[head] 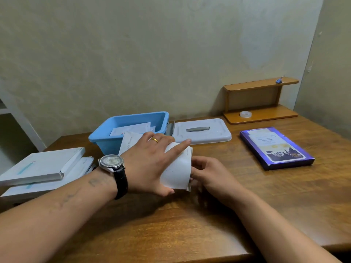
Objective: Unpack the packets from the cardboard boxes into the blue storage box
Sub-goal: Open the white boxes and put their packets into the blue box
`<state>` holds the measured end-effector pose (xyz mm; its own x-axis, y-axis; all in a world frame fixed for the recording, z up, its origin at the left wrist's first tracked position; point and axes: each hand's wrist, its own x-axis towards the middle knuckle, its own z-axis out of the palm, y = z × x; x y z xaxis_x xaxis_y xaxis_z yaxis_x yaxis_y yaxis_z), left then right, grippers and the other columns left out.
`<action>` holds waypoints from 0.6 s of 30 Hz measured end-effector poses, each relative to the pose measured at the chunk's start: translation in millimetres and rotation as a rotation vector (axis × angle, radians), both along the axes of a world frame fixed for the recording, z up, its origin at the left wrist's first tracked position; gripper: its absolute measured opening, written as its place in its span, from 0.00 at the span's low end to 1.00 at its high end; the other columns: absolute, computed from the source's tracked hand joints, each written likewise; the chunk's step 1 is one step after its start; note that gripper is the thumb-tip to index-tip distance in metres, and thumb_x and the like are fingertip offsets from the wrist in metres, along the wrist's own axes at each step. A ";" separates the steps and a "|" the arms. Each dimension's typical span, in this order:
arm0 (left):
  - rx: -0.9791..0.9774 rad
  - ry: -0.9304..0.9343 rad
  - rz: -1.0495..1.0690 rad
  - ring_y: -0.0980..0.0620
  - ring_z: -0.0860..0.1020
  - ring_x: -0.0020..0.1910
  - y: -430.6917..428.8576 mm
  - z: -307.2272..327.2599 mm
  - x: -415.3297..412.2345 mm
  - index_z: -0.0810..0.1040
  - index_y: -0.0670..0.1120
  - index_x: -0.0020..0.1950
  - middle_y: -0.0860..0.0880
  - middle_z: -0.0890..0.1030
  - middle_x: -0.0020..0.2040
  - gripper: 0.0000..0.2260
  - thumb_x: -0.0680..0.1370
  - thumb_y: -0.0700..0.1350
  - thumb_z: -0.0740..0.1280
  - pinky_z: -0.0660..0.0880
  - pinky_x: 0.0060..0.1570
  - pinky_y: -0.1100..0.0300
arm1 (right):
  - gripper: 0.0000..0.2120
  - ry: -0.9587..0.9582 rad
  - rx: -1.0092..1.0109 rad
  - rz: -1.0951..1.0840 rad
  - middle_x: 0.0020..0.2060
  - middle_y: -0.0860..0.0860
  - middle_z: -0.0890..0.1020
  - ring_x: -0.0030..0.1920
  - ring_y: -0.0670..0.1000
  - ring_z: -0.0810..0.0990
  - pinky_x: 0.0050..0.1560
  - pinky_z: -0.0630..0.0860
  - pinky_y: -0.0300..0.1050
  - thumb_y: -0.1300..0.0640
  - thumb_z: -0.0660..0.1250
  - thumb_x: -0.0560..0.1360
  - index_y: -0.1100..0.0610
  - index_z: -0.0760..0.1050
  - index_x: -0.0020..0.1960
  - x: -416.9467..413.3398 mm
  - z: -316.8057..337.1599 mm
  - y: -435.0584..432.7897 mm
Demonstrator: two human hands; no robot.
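Left hand (150, 164) gripped bent white packets (177, 168), right hand (207, 174) pinched their edge, blue storage box (106, 145) at eleven o'clock.

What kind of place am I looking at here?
Probably a home or small-office work corner: a wooden desk against a plain wall, a small shelf holding tape, and a blue box with packets.

Legible text: one fragment only.
Packet (129, 143) at the blue box (106, 142) front reads "MA F…", partly hidden; purple box (275, 149), rightward, has blurred print.
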<state>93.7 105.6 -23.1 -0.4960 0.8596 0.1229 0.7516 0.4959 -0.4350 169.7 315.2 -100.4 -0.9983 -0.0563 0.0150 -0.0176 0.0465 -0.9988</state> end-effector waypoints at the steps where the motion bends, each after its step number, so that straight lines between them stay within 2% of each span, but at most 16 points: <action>1: 0.006 0.002 0.003 0.41 0.68 0.74 -0.3 0.1 0.5 0.40 0.57 0.86 0.43 0.69 0.77 0.58 0.65 0.79 0.64 0.62 0.75 0.40 | 0.14 -0.039 -0.062 0.027 0.51 0.55 0.90 0.31 0.45 0.83 0.30 0.77 0.38 0.54 0.72 0.83 0.52 0.83 0.68 -1.7 2.2 1.2; 3: 0.020 0.016 0.004 0.41 0.69 0.73 -1.0 -0.1 2.1 0.41 0.56 0.86 0.43 0.70 0.76 0.59 0.64 0.80 0.63 0.63 0.74 0.41 | 0.12 -0.114 -0.161 0.052 0.47 0.58 0.88 0.29 0.46 0.75 0.29 0.72 0.38 0.55 0.72 0.83 0.53 0.84 0.65 -4.0 7.9 3.3; 5: 0.052 0.015 0.007 0.40 0.70 0.73 -2.7 -2.1 6.4 0.42 0.56 0.86 0.43 0.70 0.76 0.59 0.65 0.80 0.63 0.64 0.74 0.41 | 0.10 -0.146 -0.134 0.060 0.40 0.53 0.86 0.30 0.47 0.73 0.30 0.70 0.38 0.53 0.71 0.83 0.54 0.86 0.62 -4.9 11.9 4.2; 9: 0.094 0.020 0.005 0.39 0.70 0.73 -11.6 -21.6 14.6 0.44 0.55 0.87 0.42 0.69 0.76 0.59 0.64 0.78 0.65 0.65 0.73 0.40 | 0.09 -0.113 0.225 0.145 0.47 0.56 0.89 0.37 0.52 0.84 0.36 0.79 0.43 0.60 0.70 0.80 0.53 0.88 0.55 -7.3 18.5 -1.5; 11: 0.135 0.016 0.012 0.39 0.70 0.73 -20.2 -32.8 15.9 0.45 0.55 0.87 0.42 0.69 0.76 0.59 0.64 0.78 0.66 0.65 0.74 0.40 | 0.12 -0.099 0.328 0.163 0.49 0.54 0.89 0.36 0.48 0.85 0.36 0.80 0.41 0.63 0.68 0.79 0.55 0.87 0.57 -11.0 20.0 -7.6; 13: 0.198 0.004 0.046 0.39 0.70 0.74 -30.5 -40.5 14.9 0.45 0.54 0.87 0.42 0.67 0.78 0.60 0.64 0.79 0.67 0.64 0.75 0.40 | 0.11 -0.086 0.344 0.112 0.52 0.51 0.89 0.40 0.44 0.87 0.38 0.81 0.39 0.60 0.70 0.81 0.54 0.87 0.60 -14.1 21.3 -14.5; 16: 0.294 -0.006 0.102 0.38 0.69 0.75 -48.0 -50.4 12.1 0.49 0.52 0.87 0.42 0.66 0.79 0.61 0.63 0.79 0.68 0.59 0.76 0.42 | 0.12 -0.017 0.332 0.038 0.56 0.48 0.89 0.53 0.47 0.88 0.53 0.85 0.46 0.53 0.73 0.81 0.53 0.86 0.64 -13.9 20.6 -19.4; 18: 0.337 -0.026 0.150 0.39 0.68 0.76 -61.6 -56.1 11.4 0.48 0.53 0.87 0.43 0.65 0.80 0.61 0.63 0.79 0.68 0.55 0.78 0.42 | 0.13 0.006 0.266 0.005 0.56 0.47 0.90 0.55 0.46 0.89 0.62 0.84 0.51 0.52 0.74 0.81 0.52 0.85 0.64 -11.9 16.8 -13.4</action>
<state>105.1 44.0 -79.2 -0.6203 0.6902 0.3727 0.6679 0.7139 -0.2103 157.8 301.8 -83.6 -0.9980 -0.0635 0.0054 -0.0247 0.3074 -0.9513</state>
